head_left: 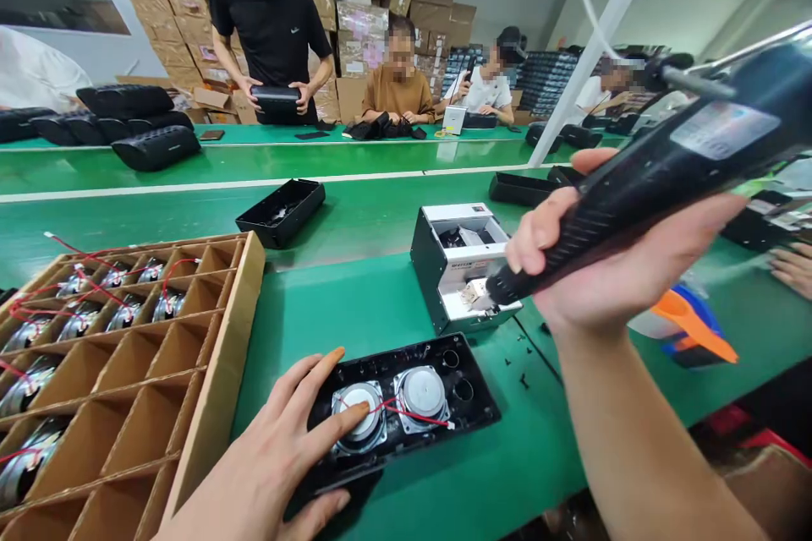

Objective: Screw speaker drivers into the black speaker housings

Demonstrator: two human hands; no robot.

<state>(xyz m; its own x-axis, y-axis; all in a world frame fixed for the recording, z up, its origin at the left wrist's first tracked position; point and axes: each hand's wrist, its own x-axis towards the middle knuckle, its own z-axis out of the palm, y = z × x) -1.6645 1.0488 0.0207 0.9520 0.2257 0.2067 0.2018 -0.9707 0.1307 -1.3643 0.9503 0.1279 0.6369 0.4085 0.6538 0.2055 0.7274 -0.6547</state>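
Observation:
My right hand [596, 270] is wrapped round a black electric screwdriver [660, 161]. Its tip meets the front outlet of a white and black screw feeder [460, 270]. Below, a black speaker housing [406, 414] lies on the green bench with two round speaker drivers [424, 393] in it, red wires across them. My left hand [298, 431] grips the housing's left end: one fingertip rests on the left driver [361, 414], another reaches the far rim, and the thumb is at the near side.
At left stands a divided cardboard box [209, 372] with several drivers. An empty black housing [282, 215] sits beyond. Loose screws [523, 380] lie near the feeder, left of an orange-handled tool [694, 325]. People work across the green line [355, 161], near stacked speakers [156, 144].

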